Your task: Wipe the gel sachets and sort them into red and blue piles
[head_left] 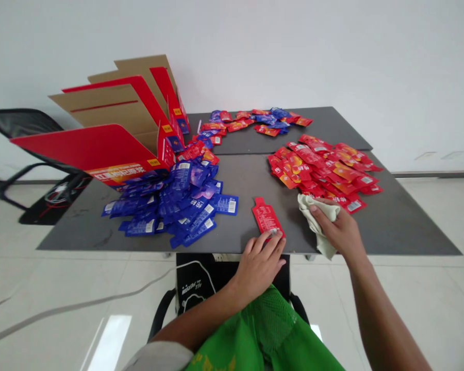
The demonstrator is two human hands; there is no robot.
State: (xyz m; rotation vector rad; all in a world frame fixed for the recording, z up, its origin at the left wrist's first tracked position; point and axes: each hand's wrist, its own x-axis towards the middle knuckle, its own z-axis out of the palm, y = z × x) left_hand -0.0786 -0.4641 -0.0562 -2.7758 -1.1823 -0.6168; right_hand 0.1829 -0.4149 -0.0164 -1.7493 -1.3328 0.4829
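Observation:
My left hand rests at the table's front edge, its fingertips on the lower end of a single red sachet. My right hand grips a crumpled pale green cloth against the dark grey tabletop. The cloth lies just below a large heap of red sachets. To the left lies a heap of blue sachets. A mixed scatter of red and blue sachets covers the far end.
Open red-and-cardboard cartons stand at the table's far left, overhanging its edge. A black mesh chair stands left of the table. A black bag sits beneath the front edge, and a cable crosses the tiled floor.

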